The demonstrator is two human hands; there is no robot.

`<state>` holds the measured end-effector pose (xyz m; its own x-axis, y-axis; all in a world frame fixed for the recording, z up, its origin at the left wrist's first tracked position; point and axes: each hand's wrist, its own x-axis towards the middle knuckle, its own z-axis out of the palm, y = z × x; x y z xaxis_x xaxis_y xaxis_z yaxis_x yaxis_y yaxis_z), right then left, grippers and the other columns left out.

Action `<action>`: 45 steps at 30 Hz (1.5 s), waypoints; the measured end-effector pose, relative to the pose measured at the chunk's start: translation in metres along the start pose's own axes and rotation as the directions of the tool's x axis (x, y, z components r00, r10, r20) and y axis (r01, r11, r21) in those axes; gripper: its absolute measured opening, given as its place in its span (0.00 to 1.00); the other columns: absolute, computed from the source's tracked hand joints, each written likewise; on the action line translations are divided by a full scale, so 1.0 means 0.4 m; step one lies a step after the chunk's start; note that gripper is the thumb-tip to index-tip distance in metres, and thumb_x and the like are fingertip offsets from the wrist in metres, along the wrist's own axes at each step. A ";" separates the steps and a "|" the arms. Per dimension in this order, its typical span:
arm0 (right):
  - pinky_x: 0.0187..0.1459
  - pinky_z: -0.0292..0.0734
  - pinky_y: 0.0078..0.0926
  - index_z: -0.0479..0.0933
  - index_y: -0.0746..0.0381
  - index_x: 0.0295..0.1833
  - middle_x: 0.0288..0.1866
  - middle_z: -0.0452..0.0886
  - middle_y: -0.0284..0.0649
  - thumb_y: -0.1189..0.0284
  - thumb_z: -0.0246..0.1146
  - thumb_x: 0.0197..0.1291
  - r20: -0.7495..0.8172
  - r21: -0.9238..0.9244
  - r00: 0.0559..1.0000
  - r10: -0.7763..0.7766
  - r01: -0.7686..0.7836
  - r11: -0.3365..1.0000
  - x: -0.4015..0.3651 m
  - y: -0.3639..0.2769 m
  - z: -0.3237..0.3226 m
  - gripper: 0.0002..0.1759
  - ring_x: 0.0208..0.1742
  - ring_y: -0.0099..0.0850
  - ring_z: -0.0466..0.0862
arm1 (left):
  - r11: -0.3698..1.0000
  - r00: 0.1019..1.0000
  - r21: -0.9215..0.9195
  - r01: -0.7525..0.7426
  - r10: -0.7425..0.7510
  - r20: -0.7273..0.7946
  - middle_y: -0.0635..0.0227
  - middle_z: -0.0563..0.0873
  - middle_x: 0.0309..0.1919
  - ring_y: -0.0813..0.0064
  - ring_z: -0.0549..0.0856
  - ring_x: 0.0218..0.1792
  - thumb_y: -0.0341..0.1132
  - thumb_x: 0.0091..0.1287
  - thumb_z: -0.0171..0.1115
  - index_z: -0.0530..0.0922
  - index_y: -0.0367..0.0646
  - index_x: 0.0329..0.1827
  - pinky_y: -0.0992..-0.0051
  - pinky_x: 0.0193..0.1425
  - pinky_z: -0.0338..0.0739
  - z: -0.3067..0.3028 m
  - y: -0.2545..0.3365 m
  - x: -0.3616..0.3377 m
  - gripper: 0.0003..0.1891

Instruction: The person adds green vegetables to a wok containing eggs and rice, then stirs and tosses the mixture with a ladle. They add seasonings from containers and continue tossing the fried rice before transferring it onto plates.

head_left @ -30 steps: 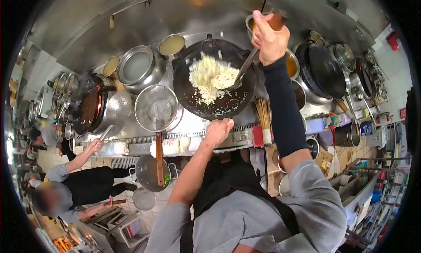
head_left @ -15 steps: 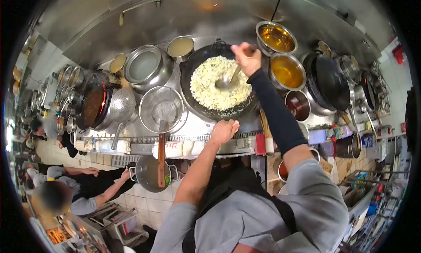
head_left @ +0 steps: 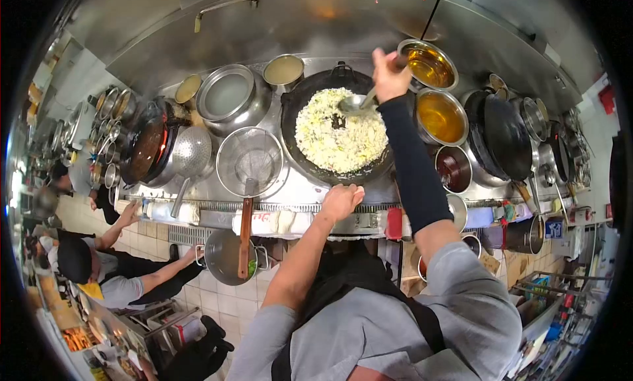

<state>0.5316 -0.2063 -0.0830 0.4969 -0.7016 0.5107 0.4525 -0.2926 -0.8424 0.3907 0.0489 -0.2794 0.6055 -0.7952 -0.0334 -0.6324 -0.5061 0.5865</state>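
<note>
A large black wok (head_left: 300, 163) holds a wide layer of pale rice-like food with green and yellow bits (head_left: 343, 147). My right hand (head_left: 391, 76) is closed round the handle of a metal ladle (head_left: 353, 104), whose bowl rests in the upper part of the food. Beside the ladle, a small dark patch of the wok's bottom shows through. My left hand (head_left: 341, 201) is closed at the wok's near rim, apparently gripping it; what lies inside its fingers is hidden.
Two bowls of amber liquid (head_left: 440, 117) stand right of the wok. At left are a wire strainer (head_left: 249, 162), a steel pot (head_left: 227, 97) and a perforated ladle (head_left: 191, 153). A co-worker (head_left: 115, 275) holds a two-handled pot (head_left: 227, 257) at lower left.
My right hand and the ladle have moved up within the wok, exposing a dark patch. The co-worker at left has raised one hand to the counter edge. The whole view has shifted slightly.
</note>
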 end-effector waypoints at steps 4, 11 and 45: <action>0.36 0.74 0.29 0.77 0.63 0.28 0.24 0.77 0.29 0.64 0.77 0.69 0.358 -0.224 0.931 0.072 0.011 0.975 0.035 -0.011 0.075 0.21 0.29 0.21 0.73 | 1.000 0.999 0.017 -0.014 0.014 0.041 0.45 0.90 0.38 0.40 0.87 0.46 0.53 0.82 0.57 0.82 0.40 0.45 0.45 0.54 0.82 -0.013 0.004 0.002 0.22; 0.21 0.65 0.23 0.73 0.57 0.30 0.20 0.73 0.27 0.69 0.73 0.74 0.082 0.060 0.997 0.006 -0.011 0.998 -0.074 0.082 0.131 0.19 0.18 0.17 0.72 | 0.999 1.000 -0.018 -0.028 0.028 0.007 0.45 0.89 0.37 0.39 0.87 0.46 0.53 0.82 0.57 0.83 0.38 0.43 0.44 0.51 0.81 -0.053 0.032 -0.010 0.23; 0.34 0.73 0.24 0.77 0.61 0.28 0.24 0.79 0.29 0.70 0.74 0.71 0.319 -0.032 0.937 0.144 -0.142 0.989 -0.180 -0.050 -0.202 0.18 0.27 0.19 0.77 | 1.000 0.999 0.010 0.001 -0.001 0.044 0.46 0.91 0.38 0.42 0.87 0.47 0.53 0.81 0.57 0.83 0.39 0.46 0.46 0.56 0.81 -0.020 0.016 -0.002 0.22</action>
<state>0.4268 -0.2024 -0.1167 0.7670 -0.4923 0.4116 0.3539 -0.2106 -0.9113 0.3902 0.0490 -0.2693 0.5843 -0.8086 -0.0696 -0.6366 -0.5098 0.5787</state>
